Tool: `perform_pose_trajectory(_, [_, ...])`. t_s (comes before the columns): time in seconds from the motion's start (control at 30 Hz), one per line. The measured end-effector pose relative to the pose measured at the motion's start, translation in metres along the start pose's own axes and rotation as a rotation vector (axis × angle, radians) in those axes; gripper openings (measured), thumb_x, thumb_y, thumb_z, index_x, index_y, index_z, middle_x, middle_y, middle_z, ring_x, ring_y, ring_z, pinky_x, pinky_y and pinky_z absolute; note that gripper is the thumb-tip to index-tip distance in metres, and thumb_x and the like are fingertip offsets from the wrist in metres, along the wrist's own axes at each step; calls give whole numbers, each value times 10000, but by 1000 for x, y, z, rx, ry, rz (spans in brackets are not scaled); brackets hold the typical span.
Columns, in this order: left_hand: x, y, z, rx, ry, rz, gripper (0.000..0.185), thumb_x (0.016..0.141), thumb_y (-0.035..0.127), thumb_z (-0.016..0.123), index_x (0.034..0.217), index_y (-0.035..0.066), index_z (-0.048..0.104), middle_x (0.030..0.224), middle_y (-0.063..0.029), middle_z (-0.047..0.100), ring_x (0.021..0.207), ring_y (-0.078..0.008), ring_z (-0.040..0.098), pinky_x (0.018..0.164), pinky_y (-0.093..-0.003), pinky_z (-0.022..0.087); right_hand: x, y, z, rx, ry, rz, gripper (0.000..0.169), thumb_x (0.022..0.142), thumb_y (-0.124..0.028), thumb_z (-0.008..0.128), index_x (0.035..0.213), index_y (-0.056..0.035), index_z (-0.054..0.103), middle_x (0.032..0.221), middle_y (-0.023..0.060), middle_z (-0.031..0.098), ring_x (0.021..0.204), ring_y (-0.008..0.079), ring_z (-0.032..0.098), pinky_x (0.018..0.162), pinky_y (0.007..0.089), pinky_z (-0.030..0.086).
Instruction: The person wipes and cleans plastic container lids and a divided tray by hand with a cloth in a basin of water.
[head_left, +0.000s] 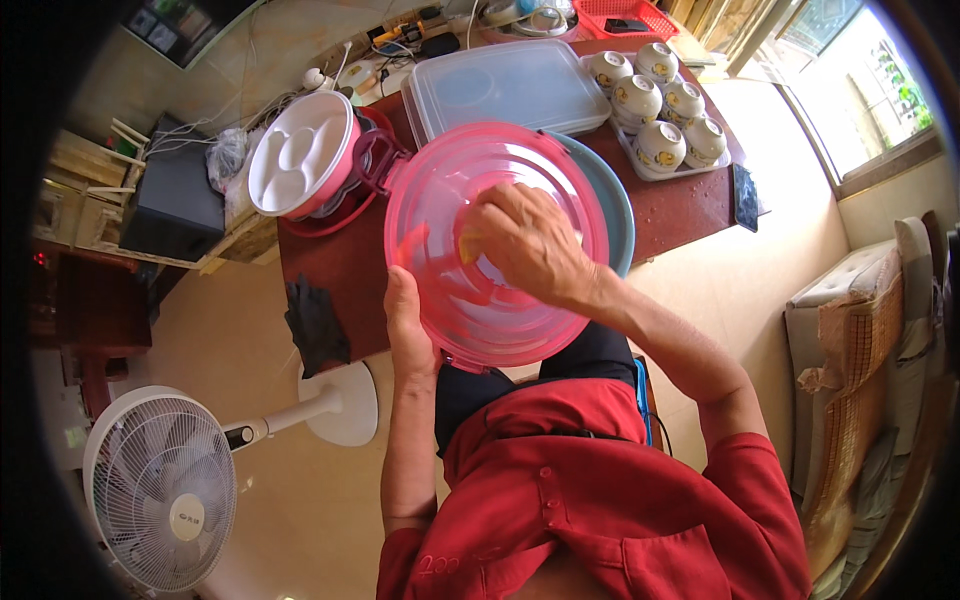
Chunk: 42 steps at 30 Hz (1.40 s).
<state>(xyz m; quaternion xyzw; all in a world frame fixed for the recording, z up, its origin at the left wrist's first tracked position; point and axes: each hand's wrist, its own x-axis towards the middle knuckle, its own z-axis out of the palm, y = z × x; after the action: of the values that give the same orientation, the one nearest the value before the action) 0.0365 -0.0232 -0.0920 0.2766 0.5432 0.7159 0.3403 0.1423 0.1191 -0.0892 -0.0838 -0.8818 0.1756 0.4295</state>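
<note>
In my left hand is the near left rim of a round pink translucent plastic lid, its thumb over the edge. A dark red handle sticks out at the lid's upper left. Over the middle of the lid, my right hand presses down with bent fingers, slightly blurred, on a small yellow thing, perhaps a sponge or cloth, mostly hidden by the fingers. Behind and partly under the lid shows a blue-green basin. To the left stands a pink container with a white divided tray, above a red basin.
Clear plastic boxes or lids lie at the table's back. Several upturned patterned bowls stand on a white tray at the right, near a phone. Black gloves hang over the left table edge, with a standing fan beyond.
</note>
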Motion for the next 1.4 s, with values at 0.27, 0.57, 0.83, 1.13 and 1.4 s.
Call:
perform_pose_trajectory(0.27, [1,22,-1,-99,27,-83,665,981,548,297,1399,37,367,1269,-174,542,992,-241,623,661,-294,542,-2,33,-22,-129,20,-50,134,769,-149,630,886,-129,567,844,54,522,767,266,538,684,377,437])
perform_pose_trajectory(0.57, [11,31,-15,-207,155,-47,625,992,517,302,1398,47,373,1280,-186,539,1122,-256,543,939,-393,446,-21,65,-84,298,129,710,181,887,-146,624,1043,-55,622,943,38,643,868,95,600,724,252,499])
perform_pose_trajectory(0.83, [22,44,-37,-327,230,37,578,1003,471,324,1391,45,367,1348,-191,474,1187,-277,498,988,-442,427,-79,125,-129,494,439,1227,316,916,-305,583,1039,-17,633,901,55,640,778,131,603,694,295,494])
perform_pose_trajectory(1.13, [18,25,-38,-134,243,-126,556,827,189,575,1327,-11,436,1191,-165,596,1002,-243,604,865,-360,486,-156,200,-95,92,301,1266,390,865,-291,633,1073,40,638,923,130,686,824,173,644,744,324,512])
perform_pose_trajectory(1.4, [20,58,-2,370,-151,145,509,768,-30,517,1276,-14,484,1056,-100,618,867,-210,617,801,-304,488,-126,193,-109,-247,-125,940,552,897,-465,581,1197,-2,593,1274,181,515,1107,231,561,964,404,437])
